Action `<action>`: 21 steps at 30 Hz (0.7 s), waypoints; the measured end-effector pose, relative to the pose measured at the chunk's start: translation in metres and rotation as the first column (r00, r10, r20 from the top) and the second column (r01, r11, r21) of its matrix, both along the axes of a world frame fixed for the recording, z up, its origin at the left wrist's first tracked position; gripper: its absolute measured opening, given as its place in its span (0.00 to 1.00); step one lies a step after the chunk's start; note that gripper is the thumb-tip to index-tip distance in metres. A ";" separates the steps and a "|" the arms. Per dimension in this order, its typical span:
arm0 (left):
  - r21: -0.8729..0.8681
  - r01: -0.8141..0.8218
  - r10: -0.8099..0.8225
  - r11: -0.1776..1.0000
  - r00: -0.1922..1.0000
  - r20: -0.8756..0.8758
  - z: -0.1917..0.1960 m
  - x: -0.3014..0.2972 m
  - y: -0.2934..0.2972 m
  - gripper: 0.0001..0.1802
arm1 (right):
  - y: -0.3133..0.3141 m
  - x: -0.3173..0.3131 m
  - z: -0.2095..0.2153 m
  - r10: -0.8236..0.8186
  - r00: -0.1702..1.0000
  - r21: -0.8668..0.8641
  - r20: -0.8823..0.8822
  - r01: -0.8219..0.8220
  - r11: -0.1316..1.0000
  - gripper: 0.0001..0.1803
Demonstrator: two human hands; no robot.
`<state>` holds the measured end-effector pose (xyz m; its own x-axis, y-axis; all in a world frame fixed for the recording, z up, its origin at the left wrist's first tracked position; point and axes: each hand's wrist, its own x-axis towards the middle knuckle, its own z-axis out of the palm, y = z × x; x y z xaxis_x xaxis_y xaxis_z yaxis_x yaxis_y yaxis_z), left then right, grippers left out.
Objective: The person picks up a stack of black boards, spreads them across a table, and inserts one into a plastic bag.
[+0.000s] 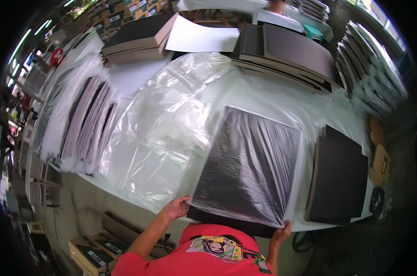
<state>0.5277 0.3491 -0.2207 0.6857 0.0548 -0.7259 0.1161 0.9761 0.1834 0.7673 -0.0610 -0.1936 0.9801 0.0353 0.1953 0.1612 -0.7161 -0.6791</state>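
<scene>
In front of me on the table lies a large black board (252,161), mostly inside a clear plastic bag (273,172). The board's near edge sticks out of the bag's mouth, close to my body. My left hand (176,208) is closed on the bag's near left corner, with the fingertips pressed to the film. At the near right corner my right hand (282,233) pinches gathered plastic, which pulls creases across the board. Just left of the board, loose clear plastic bags (162,133) spread over the table.
Black boards (339,177) are stacked at the right, with more dark board stacks (300,46) and brown-edged boards (141,37) along the far side. Bundled plastic-wrapped sheets (86,122) stand at the left. Cartons (95,253) sit on the floor below. Another person (276,5) is at the far side.
</scene>
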 end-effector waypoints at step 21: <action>0.759 0.537 0.174 -0.368 0.842 -0.511 0.106 0.229 0.227 0.28 | 0.164 0.077 0.197 0.602 0.793 -0.280 -0.097 -0.602 0.748 0.25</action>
